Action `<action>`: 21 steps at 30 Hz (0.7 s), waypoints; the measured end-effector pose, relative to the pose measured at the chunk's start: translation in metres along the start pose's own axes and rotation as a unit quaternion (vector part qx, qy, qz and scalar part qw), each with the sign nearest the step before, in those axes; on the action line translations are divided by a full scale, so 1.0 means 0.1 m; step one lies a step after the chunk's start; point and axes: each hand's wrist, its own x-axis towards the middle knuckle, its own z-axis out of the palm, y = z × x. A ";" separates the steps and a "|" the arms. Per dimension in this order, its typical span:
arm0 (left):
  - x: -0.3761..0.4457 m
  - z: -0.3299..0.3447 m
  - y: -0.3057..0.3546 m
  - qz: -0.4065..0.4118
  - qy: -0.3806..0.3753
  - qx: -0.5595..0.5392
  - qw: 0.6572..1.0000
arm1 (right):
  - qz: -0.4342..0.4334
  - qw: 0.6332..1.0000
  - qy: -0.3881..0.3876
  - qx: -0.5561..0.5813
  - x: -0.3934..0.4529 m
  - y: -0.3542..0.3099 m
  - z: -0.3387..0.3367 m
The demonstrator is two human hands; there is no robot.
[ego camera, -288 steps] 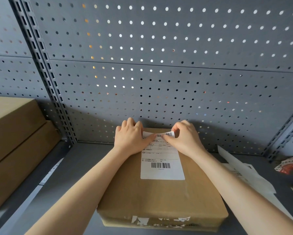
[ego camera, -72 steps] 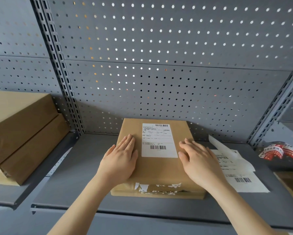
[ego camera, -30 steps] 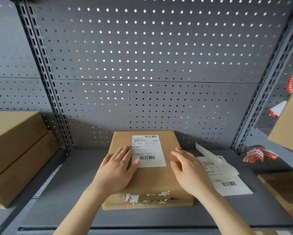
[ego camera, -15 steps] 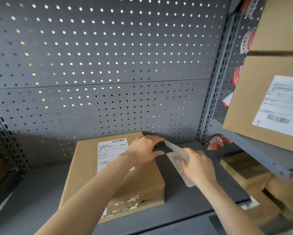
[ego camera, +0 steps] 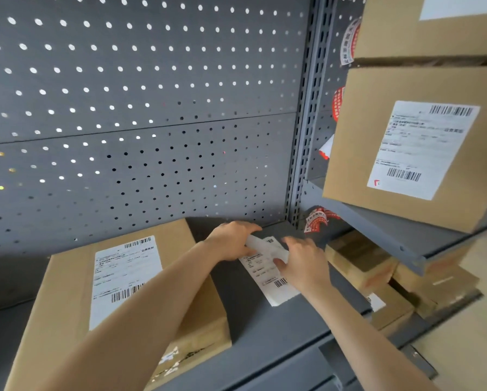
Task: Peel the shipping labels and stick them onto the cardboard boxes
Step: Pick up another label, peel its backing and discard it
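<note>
A brown cardboard box (ego camera: 67, 320) lies on the grey shelf (ego camera: 265, 334) at lower left, with a white shipping label (ego camera: 124, 275) stuck flat on its top. To its right a loose label sheet (ego camera: 276, 289) lies on the shelf, and a curled white strip (ego camera: 265, 245) rises from its far end. My left hand (ego camera: 231, 241) reaches across the box and closes on the strip's left end. My right hand (ego camera: 304, 263) holds the strip's right end between thumb and fingers and covers part of the sheet.
A grey pegboard wall (ego camera: 124, 108) backs the shelf, with a slotted upright (ego camera: 307, 108) on the right. Past it, a labelled box (ego camera: 363, 165) sits on a higher shelf under another box (ego camera: 391, 29). Smaller boxes (ego camera: 358, 261) lie lower right, near red-and-white tape (ego camera: 318, 218).
My view has swung right. Both hands have left the labelled box's top and moved to the loose label sheet beside it, where they now grip its curled strip.
</note>
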 end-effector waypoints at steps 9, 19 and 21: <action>0.19 0.11 -0.04 0.018 -0.017 0.083 0.996 | 0.012 1.000 -0.026 -0.002 0.07 0.02 0.21; -0.10 -0.02 -0.08 0.001 0.085 -0.025 0.996 | -0.008 0.996 0.080 0.043 0.02 -0.08 0.01; -0.25 -0.11 -0.11 -0.009 0.121 -0.060 0.991 | -0.016 0.994 0.098 0.055 0.03 -0.15 -0.08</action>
